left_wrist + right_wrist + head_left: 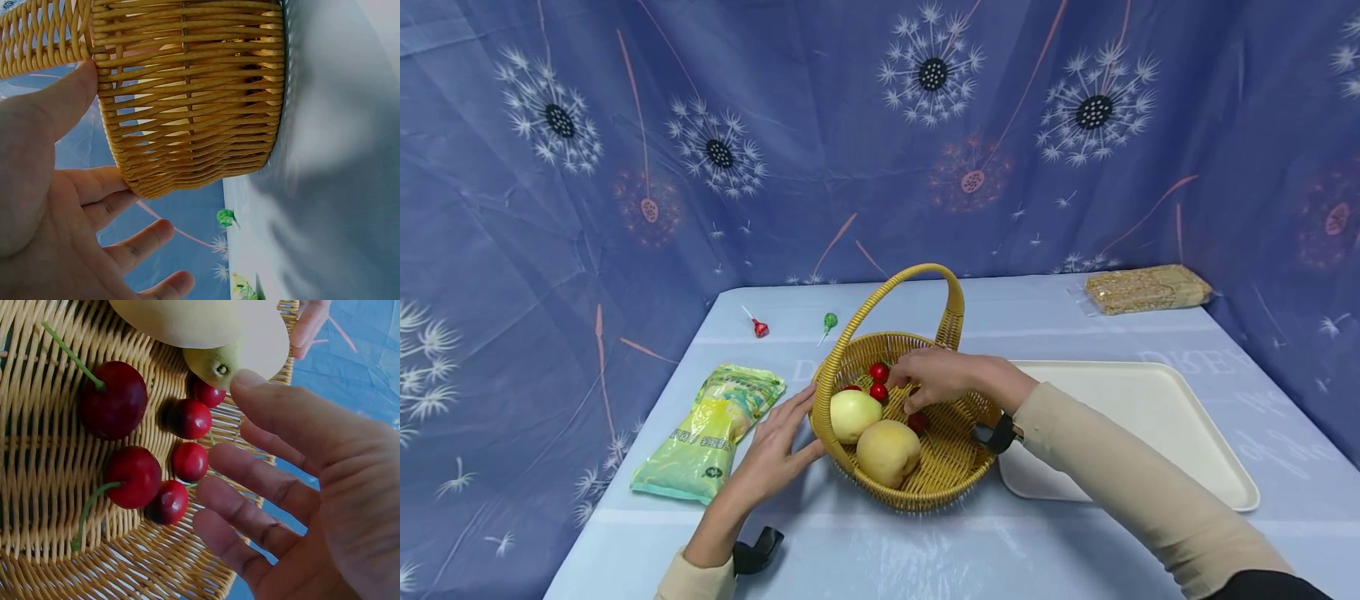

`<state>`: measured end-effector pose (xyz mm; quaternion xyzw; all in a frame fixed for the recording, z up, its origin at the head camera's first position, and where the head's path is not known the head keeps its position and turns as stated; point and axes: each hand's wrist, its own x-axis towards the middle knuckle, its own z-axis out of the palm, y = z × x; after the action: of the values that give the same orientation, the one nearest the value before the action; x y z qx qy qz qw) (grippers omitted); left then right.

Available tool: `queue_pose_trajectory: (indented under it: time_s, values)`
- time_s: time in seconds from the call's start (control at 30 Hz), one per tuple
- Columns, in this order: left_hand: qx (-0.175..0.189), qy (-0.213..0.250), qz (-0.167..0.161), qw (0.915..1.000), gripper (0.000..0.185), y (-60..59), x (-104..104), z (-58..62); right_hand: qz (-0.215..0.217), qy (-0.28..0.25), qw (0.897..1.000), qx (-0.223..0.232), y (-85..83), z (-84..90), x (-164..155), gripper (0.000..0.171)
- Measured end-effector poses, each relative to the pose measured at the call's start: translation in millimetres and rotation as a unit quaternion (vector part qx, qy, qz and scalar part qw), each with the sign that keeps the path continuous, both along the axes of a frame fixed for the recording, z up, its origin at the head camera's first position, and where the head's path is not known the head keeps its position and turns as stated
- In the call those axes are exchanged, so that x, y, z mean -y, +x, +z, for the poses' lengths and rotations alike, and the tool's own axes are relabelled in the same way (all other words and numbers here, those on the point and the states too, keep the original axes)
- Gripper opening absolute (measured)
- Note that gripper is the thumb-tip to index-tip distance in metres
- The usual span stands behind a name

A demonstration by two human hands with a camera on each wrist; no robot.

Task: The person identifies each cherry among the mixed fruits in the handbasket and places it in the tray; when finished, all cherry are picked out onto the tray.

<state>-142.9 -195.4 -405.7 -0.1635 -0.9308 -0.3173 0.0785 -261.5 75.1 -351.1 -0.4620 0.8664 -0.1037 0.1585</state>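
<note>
A woven yellow basket [951, 457] with a hoop handle stands mid-table. Inside lie a pale yellow-green fruit [853, 414], a peach-coloured fruit [888, 451] and several red cherries [878, 372]. My left hand [801, 425] lies flat against the basket's left outer wall, fingers straight; the left wrist view shows the left hand [75, 187] by the weave [187, 94]. My right hand [913, 392] reaches inside the basket. In the right wrist view its fingers [262, 469] are spread just beside the cherries [134, 475] and hold nothing, with the yellow-green fruit [206, 325] above them.
A green snack bag [711, 429] lies left of the basket. Behind it are a red lollipop [761, 327] and a green lollipop [830, 321]. A white tray [1150, 417] sits to the right and a wrapped snack packet [1146, 288] at the far right. Blue patterned cloth walls the table.
</note>
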Motion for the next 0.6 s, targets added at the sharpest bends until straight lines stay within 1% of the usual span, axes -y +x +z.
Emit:
queue_pose_trajectory:
  time_s: [0.07, 0.27, 0.5, 0.6]
  values:
    - [0.003, -0.002, 0.002, 1.0000, 0.072, 0.0, 0, 0.0, 0.002, 0.014, 1.000, 0.014, 0.8, -1.9, 1, 0.041]
    - [0.003, -0.003, 0.003, 1.0000, 0.071, -0.4, 0, -0.1, 0.003, 0.042, 0.998, 0.035, 1.8, -7.2, 1, 0.040]
    - [0.002, -0.002, 0.002, 1.0000, 0.070, -0.4, 0, -1.1, 0.009, 0.048, 0.998, 0.046, 0.3, -10.5, 0, 0.038]
    - [0.001, -0.003, 0.003, 1.0000, 0.070, -0.4, 1, -1.6, 0.005, 0.056, 0.997, 0.055, -0.4, -12.0, -1, 0.036]
